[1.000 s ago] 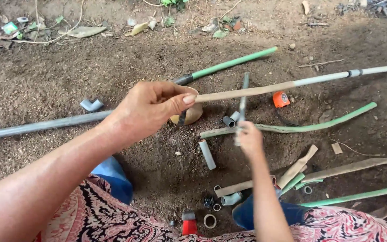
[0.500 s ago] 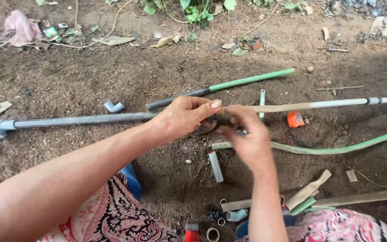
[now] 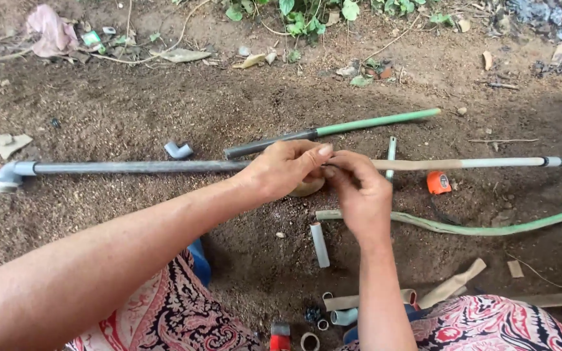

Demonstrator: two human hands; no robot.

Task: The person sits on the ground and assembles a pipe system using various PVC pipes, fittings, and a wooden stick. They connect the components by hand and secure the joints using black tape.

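Note:
A long grey pipe [image 3: 131, 167] runs across the soil with an elbow fitting [image 3: 8, 177] on its left end; it continues right as a tan and white length [image 3: 489, 162]. My left hand [image 3: 284, 170] is closed around the pipe near the middle. My right hand [image 3: 359, 195] meets it from the right, fingertips pinched on the pipe at the join. What lies between the fingers is hidden.
A grey-and-green pipe [image 3: 333, 131] lies behind. A loose grey elbow [image 3: 179, 151], an orange tape measure [image 3: 438, 182], a bent green hose [image 3: 476, 225], a short white pipe piece [image 3: 319, 244] and several small fittings [image 3: 333, 317] lie around. Patterned cloth [image 3: 164, 312] covers my knees.
My left hand has brought the pipe down level, and my right hand has risen to meet it at the join. The camera view has shifted downward and right.

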